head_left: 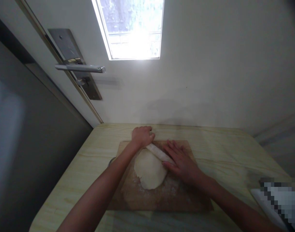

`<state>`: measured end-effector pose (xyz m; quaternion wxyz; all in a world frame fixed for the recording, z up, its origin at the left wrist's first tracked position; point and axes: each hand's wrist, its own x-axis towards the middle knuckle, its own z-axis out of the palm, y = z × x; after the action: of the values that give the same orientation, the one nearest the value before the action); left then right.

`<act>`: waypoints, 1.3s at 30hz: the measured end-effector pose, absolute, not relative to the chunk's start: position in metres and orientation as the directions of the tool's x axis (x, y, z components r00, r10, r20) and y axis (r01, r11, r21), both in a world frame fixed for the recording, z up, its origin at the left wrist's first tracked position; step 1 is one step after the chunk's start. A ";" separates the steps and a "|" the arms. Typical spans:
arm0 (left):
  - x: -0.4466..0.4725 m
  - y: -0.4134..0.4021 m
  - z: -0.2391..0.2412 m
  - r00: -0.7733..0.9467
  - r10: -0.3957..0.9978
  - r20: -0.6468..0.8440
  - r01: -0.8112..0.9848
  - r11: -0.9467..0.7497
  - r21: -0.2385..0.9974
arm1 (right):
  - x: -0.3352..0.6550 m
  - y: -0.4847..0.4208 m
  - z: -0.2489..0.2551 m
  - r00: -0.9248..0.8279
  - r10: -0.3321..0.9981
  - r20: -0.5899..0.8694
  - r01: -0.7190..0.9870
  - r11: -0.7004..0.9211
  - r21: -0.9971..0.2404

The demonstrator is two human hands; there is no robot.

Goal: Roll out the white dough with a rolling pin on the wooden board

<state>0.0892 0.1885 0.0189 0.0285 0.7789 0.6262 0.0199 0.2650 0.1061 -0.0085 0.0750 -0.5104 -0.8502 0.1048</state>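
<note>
A flat oval sheet of pale dough (149, 170) lies on a floured wooden board (161, 196). A pale rolling pin (159, 152) lies slantwise across the dough's far edge. My left hand (142, 136) is curled over the pin's left end. My right hand (179, 158) rests flat on the pin's right part, fingers stretched out and pointing up-left.
The board sits on a light wooden table (222, 151) pushed against a white wall. A door with a metal handle (81, 68) stands at the left, a bright window (133, 29) above. A blurred-out object (280, 199) lies at the table's right edge.
</note>
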 end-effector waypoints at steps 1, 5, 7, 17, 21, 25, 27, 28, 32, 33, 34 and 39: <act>0.090 0.190 0.019 0.212 0.977 -0.009 0.975 -0.211 0.067 | 0.265 0.107 -0.008 -0.469 0.883 0.022 0.851 0.459 -0.254; 0.091 0.194 0.018 0.189 0.982 -0.029 0.981 -0.187 0.058 | 0.266 0.109 -0.007 -0.474 0.880 0.029 0.847 0.464 -0.260; 0.092 0.197 0.017 0.175 0.984 -0.036 0.983 -0.172 0.056 | 0.266 0.110 -0.007 -0.472 0.881 0.029 0.850 0.463 -0.252; 0.098 0.207 0.015 0.156 0.987 -0.035 0.985 -0.153 0.079 | 0.265 0.115 -0.003 -0.494 0.869 0.033 0.847 0.489 -0.209; 0.101 0.210 0.014 0.150 0.988 -0.032 0.985 -0.147 0.092 | 0.265 0.116 -0.003 -0.482 0.875 0.045 0.852 0.481 -0.207; 0.104 0.212 0.014 0.140 0.990 -0.031 0.985 -0.136 0.107 | 0.265 0.118 -0.004 -0.474 0.879 0.043 0.857 0.472 -0.206; 0.105 0.213 0.013 0.134 0.991 -0.026 0.985 -0.130 0.113 | 0.266 0.120 -0.005 -0.475 0.879 0.042 0.856 0.472 -0.208; 0.106 0.214 0.013 0.131 0.991 -0.024 0.985 -0.128 0.115 | 0.266 0.120 -0.005 -0.473 0.880 0.042 0.858 0.471 -0.207; 0.109 0.217 0.012 0.098 0.995 -0.030 0.988 -0.093 0.124 | 0.266 0.122 -0.004 -0.452 0.890 0.063 0.871 0.456 -0.185; 0.110 0.218 0.011 0.075 0.997 -0.032 0.989 -0.071 0.128 | 0.266 0.122 -0.003 -0.449 0.891 0.069 0.874 0.453 -0.177; 0.111 0.220 0.011 0.051 0.998 -0.031 0.990 -0.047 0.132 | 0.266 0.123 -0.003 -0.445 0.892 0.072 0.876 0.451 -0.170; 0.116 0.225 0.007 0.011 1.000 -0.004 0.990 -0.011 0.143 | 0.266 0.124 -0.004 -0.424 0.902 0.081 0.885 0.432 -0.173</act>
<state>0.1160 0.2245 0.0073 0.0523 0.7092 0.7013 0.0489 0.2658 0.1245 -0.0036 0.0807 -0.5304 -0.8423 0.0520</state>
